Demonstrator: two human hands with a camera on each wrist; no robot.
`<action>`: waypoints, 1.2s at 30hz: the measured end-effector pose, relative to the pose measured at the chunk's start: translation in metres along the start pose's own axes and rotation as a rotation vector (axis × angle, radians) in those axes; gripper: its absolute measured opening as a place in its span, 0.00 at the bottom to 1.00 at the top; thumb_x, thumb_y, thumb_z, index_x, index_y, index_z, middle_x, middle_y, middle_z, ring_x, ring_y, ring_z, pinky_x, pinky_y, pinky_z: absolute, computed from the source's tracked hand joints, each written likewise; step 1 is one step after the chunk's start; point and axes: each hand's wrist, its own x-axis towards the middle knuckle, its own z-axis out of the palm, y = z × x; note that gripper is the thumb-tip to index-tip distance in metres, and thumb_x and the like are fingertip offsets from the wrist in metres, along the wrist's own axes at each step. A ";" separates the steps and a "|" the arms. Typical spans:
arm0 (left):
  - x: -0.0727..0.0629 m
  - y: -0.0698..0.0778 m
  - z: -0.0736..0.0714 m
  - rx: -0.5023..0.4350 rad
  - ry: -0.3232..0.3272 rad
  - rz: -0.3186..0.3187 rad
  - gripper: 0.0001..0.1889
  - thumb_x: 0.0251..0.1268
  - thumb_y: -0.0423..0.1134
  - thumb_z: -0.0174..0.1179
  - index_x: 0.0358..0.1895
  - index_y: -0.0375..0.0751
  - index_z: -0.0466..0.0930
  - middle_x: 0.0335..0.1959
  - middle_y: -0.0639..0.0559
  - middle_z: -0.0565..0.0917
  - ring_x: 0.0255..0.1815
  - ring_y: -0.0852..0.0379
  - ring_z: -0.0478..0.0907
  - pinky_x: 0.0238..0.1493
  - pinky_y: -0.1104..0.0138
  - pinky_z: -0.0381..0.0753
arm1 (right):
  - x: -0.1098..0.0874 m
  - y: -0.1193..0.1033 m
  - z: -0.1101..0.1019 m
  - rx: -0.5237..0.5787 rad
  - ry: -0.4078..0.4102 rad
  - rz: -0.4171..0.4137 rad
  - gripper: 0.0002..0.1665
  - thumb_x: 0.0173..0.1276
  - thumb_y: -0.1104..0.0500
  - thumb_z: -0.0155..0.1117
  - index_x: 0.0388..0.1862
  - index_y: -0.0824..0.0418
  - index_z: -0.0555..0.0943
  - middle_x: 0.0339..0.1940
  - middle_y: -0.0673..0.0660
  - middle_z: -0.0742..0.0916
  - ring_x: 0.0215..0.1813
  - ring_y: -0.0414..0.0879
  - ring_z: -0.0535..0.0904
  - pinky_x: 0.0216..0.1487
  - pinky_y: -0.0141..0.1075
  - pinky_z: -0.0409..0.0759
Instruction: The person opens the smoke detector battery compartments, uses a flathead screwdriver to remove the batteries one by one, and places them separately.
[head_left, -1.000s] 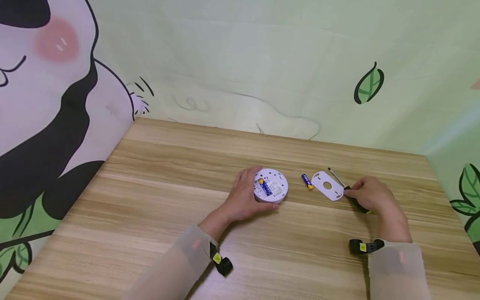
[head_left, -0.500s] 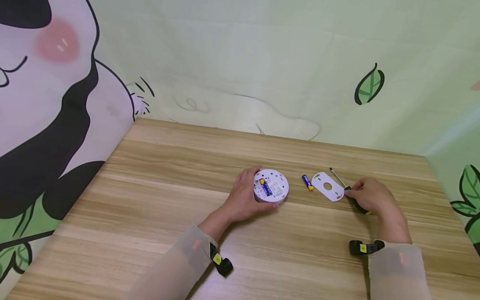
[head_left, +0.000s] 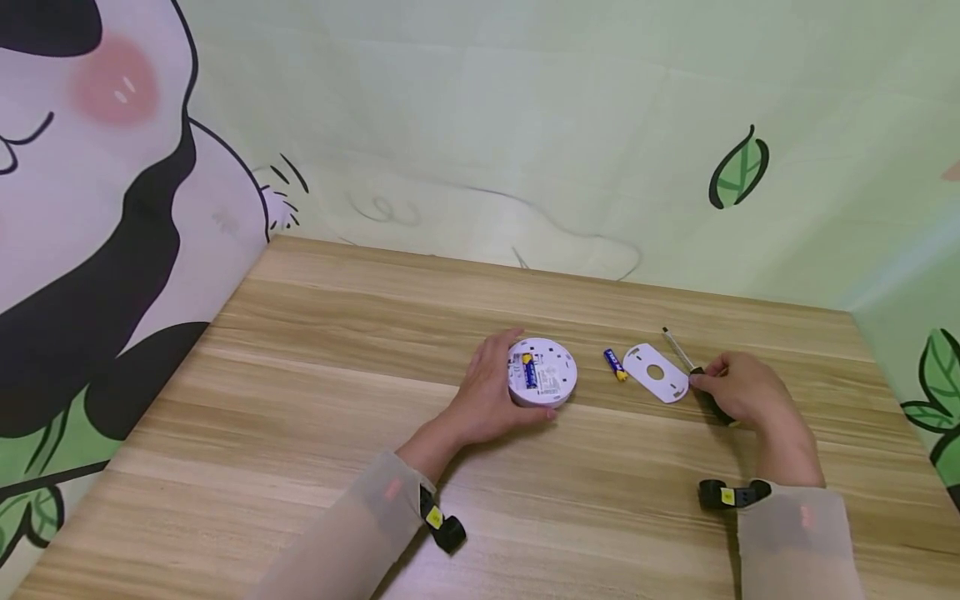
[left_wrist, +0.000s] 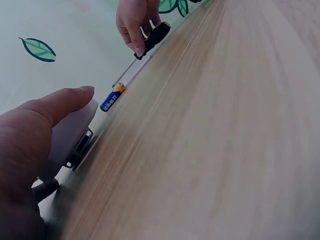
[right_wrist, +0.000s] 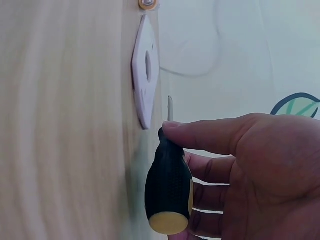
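Note:
My left hand grips a round white device, seemingly a smoke detector, from its left side, with the thumb along its near rim. A blue and yellow battery sits in the recess on its upward face. My right hand holds a screwdriver by its black and yellow handle. In the right wrist view the thumb presses near the handle's front end and the metal shaft points away. To the left of the screwdriver lies a white mounting plate with a round hole.
A second blue and yellow battery lies on the wooden table between the detector and the plate. Printed fabric walls stand at the table's back and sides. A small black camera is strapped to each wrist.
The detector has turned slightly clockwise in my left hand, so its battery points more straight away from me. The screwdriver's tip has shifted a little up and right in the head view.

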 end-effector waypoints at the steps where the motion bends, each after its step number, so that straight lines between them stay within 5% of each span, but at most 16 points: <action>1: 0.000 0.000 0.000 -0.006 0.007 -0.005 0.67 0.40 0.60 0.83 0.82 0.49 0.48 0.75 0.47 0.63 0.76 0.46 0.62 0.82 0.49 0.57 | 0.000 -0.001 -0.001 0.001 0.003 -0.003 0.27 0.77 0.46 0.59 0.51 0.71 0.76 0.51 0.72 0.83 0.48 0.62 0.78 0.46 0.49 0.78; 6: 0.000 0.001 0.001 -0.046 0.041 -0.022 0.67 0.38 0.58 0.85 0.82 0.50 0.50 0.72 0.45 0.63 0.70 0.46 0.68 0.76 0.49 0.68 | -0.001 -0.003 -0.003 0.016 0.015 -0.016 0.27 0.77 0.46 0.59 0.52 0.72 0.76 0.52 0.73 0.82 0.49 0.63 0.78 0.47 0.51 0.78; 12: 0.000 0.000 0.001 -0.055 0.047 -0.015 0.67 0.39 0.58 0.85 0.82 0.49 0.50 0.71 0.45 0.65 0.69 0.47 0.69 0.76 0.50 0.68 | -0.004 -0.008 -0.004 0.024 0.032 -0.029 0.26 0.77 0.47 0.59 0.53 0.72 0.76 0.52 0.73 0.82 0.49 0.63 0.78 0.45 0.49 0.78; 20: 0.000 0.001 0.000 -0.023 -0.002 -0.020 0.68 0.40 0.59 0.83 0.83 0.50 0.47 0.80 0.48 0.62 0.81 0.45 0.57 0.84 0.49 0.53 | -0.006 -0.015 -0.005 0.025 0.051 -0.054 0.26 0.78 0.48 0.58 0.53 0.73 0.76 0.49 0.72 0.83 0.47 0.62 0.78 0.44 0.48 0.78; 36: 0.001 -0.001 0.000 0.019 -0.034 -0.006 0.69 0.43 0.62 0.81 0.84 0.45 0.45 0.82 0.46 0.61 0.83 0.46 0.56 0.87 0.56 0.38 | -0.016 -0.039 -0.010 0.054 0.082 -0.161 0.25 0.79 0.47 0.58 0.54 0.70 0.77 0.42 0.64 0.84 0.42 0.55 0.77 0.37 0.36 0.71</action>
